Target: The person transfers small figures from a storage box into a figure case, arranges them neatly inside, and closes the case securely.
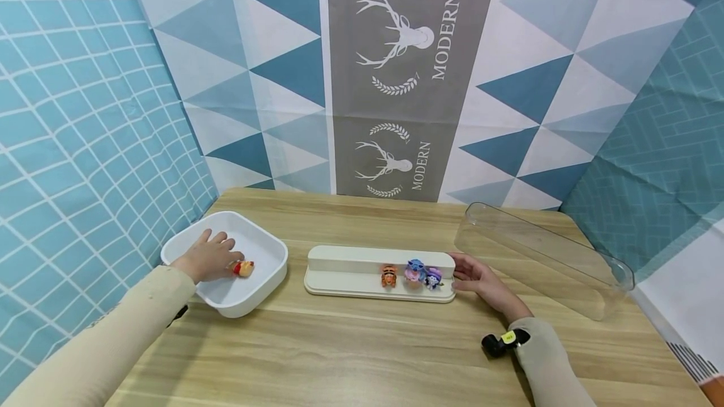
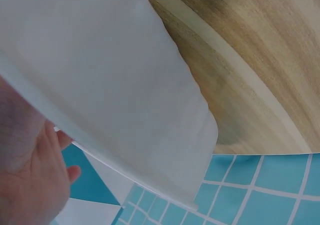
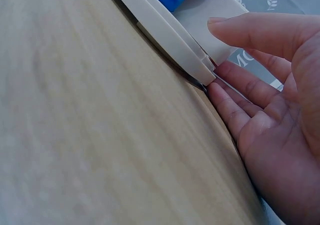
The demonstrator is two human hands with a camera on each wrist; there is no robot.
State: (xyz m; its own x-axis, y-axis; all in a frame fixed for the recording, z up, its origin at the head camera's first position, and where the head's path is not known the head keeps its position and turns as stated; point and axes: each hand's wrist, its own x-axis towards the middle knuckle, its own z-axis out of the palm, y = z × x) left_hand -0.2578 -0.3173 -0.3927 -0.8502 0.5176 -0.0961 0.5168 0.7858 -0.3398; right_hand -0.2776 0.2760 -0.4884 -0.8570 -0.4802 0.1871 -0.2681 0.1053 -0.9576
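Observation:
Inside the white basin [image 1: 270, 289] on the left, my left hand [image 1: 210, 257] pinches a small red-and-yellow figurine [image 1: 244, 268] between thumb and forefinger, the other fingers spread. The left wrist view shows the basin's outer wall [image 2: 115, 85], which hides the figurine. My right hand [image 1: 477, 282] touches the right end of a cream stepped display stand [image 1: 345, 281]; in the right wrist view its fingers lie against the base edge and the thumb stands off. On the stand are an orange striped figurine [image 1: 388, 276], a blue one [image 1: 415, 265] above a pink one [image 1: 413, 276], and a purple one [image 1: 433, 277].
A clear plastic cover [image 1: 537, 256] lies at the right, behind my right hand. Everything rests on a wood-grain table [image 1: 351, 357]. Patterned cloth [image 1: 283, 80] rises behind the table, with blue tiled cloth [image 1: 73, 112] along the left side.

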